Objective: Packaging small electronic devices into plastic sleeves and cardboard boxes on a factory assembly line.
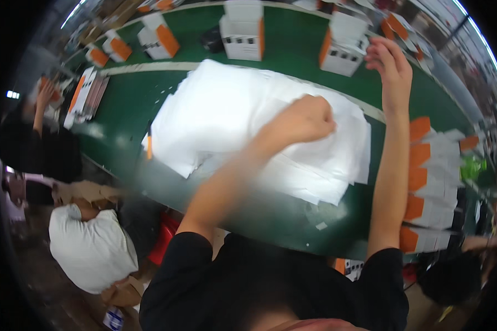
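My left hand [306,118] is closed in a fist and rests on a wide pile of white flat sheets [221,110] spread over the green table [281,49]; whether it pinches a sheet is hidden. My right hand [391,63] is stretched far across the table with its fingers loosely apart, holding nothing. It hovers just right of a white and orange box [342,47] standing on the far part of the table. Both arms are bare below short black sleeves.
More white and orange boxes [243,30] stand along the far edge. A stack of folded white and orange cartons [431,182] lies at my right. A person in black [38,143] works at the left, and a person in white [91,248] bends low beside the table.
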Demonstrator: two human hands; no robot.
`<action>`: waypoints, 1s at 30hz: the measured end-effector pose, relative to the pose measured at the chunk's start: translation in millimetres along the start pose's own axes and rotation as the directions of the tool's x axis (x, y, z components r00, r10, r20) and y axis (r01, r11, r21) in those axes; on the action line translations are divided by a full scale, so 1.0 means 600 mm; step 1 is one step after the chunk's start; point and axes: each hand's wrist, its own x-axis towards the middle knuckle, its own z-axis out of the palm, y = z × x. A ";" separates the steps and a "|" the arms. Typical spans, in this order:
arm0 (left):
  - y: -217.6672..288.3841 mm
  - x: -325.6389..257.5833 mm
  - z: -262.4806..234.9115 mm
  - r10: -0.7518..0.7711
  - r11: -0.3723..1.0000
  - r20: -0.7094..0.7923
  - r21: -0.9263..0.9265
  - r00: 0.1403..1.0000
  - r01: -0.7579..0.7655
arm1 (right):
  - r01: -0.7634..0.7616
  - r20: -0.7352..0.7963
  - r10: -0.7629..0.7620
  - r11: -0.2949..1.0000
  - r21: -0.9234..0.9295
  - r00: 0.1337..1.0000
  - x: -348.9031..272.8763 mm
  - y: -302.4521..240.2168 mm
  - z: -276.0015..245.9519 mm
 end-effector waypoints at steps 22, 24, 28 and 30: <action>-0.044 0.065 0.135 -0.041 0.972 -0.368 -0.231 0.929 -0.049 | 0.322 0.525 0.829 0.451 -0.832 0.196 0.306 0.175 0.625; -0.044 0.073 0.132 0.000 0.983 -0.292 -0.174 0.956 -0.054 | 0.707 0.806 0.482 0.432 -0.560 0.344 0.274 0.080 0.597; -0.027 0.050 0.037 -0.050 0.988 0.065 -0.141 0.997 0.059 | 0.527 0.752 -0.047 0.741 -0.415 0.658 0.189 -0.119 0.396; -0.011 0.060 0.033 -0.042 0.993 0.081 -0.110 0.996 0.051 | 0.285 0.536 -0.102 0.920 -0.270 0.838 0.098 -0.203 0.252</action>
